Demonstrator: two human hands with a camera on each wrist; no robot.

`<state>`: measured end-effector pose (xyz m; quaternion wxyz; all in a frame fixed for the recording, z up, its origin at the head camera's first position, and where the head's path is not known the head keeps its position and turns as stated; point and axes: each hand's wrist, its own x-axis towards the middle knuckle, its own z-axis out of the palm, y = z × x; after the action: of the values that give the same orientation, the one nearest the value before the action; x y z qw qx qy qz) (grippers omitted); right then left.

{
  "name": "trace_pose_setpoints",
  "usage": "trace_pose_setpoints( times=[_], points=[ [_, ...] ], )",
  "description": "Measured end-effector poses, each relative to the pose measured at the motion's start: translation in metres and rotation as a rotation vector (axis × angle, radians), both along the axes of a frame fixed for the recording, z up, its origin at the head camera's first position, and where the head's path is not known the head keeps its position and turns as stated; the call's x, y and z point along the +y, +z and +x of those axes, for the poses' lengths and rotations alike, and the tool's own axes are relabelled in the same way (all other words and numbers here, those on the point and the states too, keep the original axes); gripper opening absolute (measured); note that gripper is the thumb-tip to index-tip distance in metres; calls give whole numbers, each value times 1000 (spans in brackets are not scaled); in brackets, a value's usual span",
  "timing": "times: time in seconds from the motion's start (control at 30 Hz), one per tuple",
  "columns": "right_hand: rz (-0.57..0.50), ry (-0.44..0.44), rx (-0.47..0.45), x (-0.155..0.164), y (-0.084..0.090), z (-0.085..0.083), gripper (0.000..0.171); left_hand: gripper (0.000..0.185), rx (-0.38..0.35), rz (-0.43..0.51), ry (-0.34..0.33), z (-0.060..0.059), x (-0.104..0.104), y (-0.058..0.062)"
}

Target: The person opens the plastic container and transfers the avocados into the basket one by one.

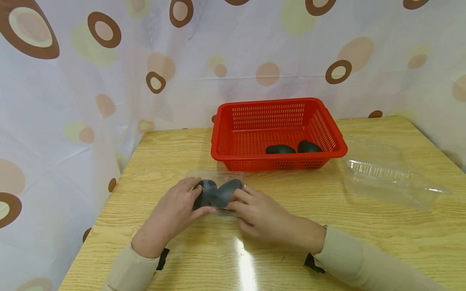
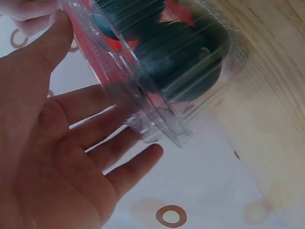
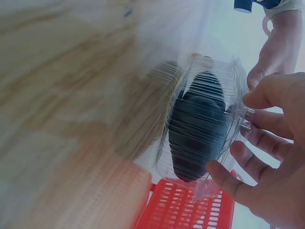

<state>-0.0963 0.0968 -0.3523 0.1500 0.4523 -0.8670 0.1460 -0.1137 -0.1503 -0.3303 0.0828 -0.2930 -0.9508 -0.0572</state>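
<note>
A clear plastic clamshell box [image 1: 218, 176] holding two dark avocados [image 1: 228, 192] rests on the table in front of the basket. My left hand [image 1: 174, 212] lies at the box's left side, fingers over the lid and thumb along the front edge. In the left wrist view its fingers [image 2: 136, 164] are straight and touch the rim. At the front right corner my right hand [image 1: 263, 214] grips the rim with bent fingers. The right wrist view shows the ribbed wall of the box [image 3: 190, 129] beside those fingertips [image 3: 217, 168].
Behind the box stands a red plastic basket [image 1: 278, 161] with two more dark avocados [image 1: 280, 149] at its near side. To the right lies another clear clamshell box [image 1: 389, 184], its lid up. A patterned curtain [image 1: 233, 52] hangs behind the wooden table [image 1: 204, 258].
</note>
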Motion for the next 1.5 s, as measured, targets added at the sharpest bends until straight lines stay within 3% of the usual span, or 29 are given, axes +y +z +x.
trace_pose_setpoints(
  times=[0.13,0.5,1.03,1.33,1.5],
  points=[
    [-26,-11,-11,9,0,3,24,72,35,24,-48,0,6,-1],
    [-73,-96,-116,34,-2,7,27,79,42,1,-76,-1,28,1],
    [-139,-189,-157,62,-3,14,29,56,191,3,-234,-5,53,-4],
    [-220,-240,-263,66,-5,19,29,46,141,-80,-217,-7,65,5],
    [-304,-258,-328,68,-5,22,31,39,148,-68,-305,-8,69,6]
  ],
)
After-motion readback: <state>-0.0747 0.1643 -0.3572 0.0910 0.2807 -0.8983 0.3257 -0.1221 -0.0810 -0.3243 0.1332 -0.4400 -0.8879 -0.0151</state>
